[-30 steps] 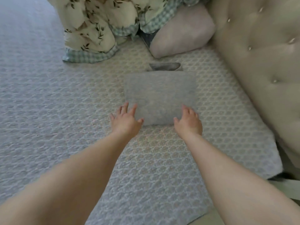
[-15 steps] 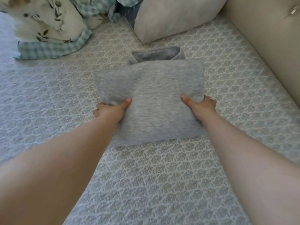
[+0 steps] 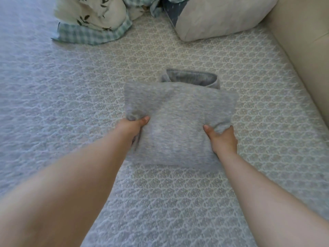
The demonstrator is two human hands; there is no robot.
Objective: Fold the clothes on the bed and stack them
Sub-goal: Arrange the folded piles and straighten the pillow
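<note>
A folded light grey garment [image 3: 178, 125] is lifted slightly off the patterned bedspread [image 3: 89, 107], its front edge hanging near me. My left hand [image 3: 132, 126] grips its left side, thumb on top and fingers underneath. My right hand [image 3: 221, 138] grips its right side the same way, bunching the fabric. Just behind it lies a darker grey folded piece [image 3: 192, 78], partly hidden by the held garment.
A crumpled floral and green-checked quilt [image 3: 94, 20] lies at the back left. A pale pillow [image 3: 219, 16] sits at the back right, with dark blue fabric [image 3: 173, 10] beside it. A beige padded headboard [image 3: 306, 50] runs along the right.
My hands went from resting near the garment's front edge to gripping its two sides. The garment has been raised off the bed and its sides now bunch in my fingers.
</note>
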